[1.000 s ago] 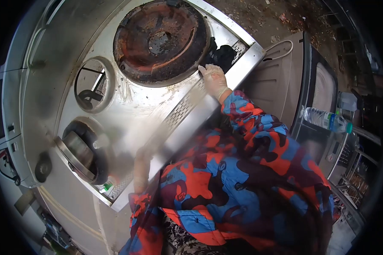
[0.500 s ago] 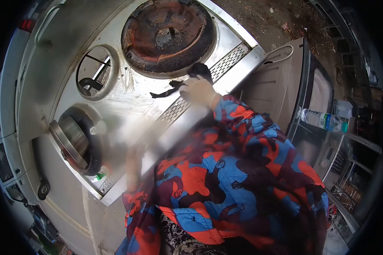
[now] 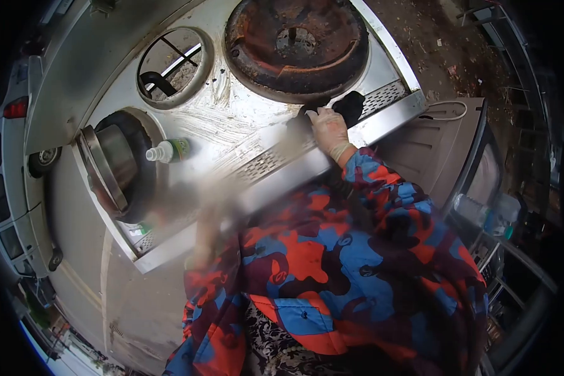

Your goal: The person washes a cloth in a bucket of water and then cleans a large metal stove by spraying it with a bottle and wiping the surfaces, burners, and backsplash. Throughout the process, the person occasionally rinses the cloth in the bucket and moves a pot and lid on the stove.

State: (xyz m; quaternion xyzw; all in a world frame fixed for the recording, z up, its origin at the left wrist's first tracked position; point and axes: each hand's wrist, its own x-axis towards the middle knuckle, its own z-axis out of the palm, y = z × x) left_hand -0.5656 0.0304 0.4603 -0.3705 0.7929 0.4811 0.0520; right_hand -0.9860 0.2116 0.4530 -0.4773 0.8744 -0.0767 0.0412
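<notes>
My right hand (image 3: 329, 133), in a thin pale glove, has its fingers closed on a black cloth (image 3: 349, 106) at the stove's front edge, below the big rusty burner (image 3: 294, 47). My left hand (image 3: 210, 219) is a pale blur over the lower front edge of the steel stove top (image 3: 216, 128); its fingers and anything in them cannot be made out. A white bottle with a green label (image 3: 169, 151) lies on the steel, left of the blurred area and beside the pot.
A steel pot (image 3: 116, 156) sits in a dark ring at the left. Above it is an open round burner hole (image 3: 174, 67). A perforated strip (image 3: 382, 97) runs along the front. Plastic bottles (image 3: 482, 213) lie at the right, and a parked vehicle (image 3: 9, 182) stands far left.
The view has shifted, so the stove sits differently in frame. The black cloth is more bunched at my right hand, its long strip no longer stretched left. The white bottle shows more clearly.
</notes>
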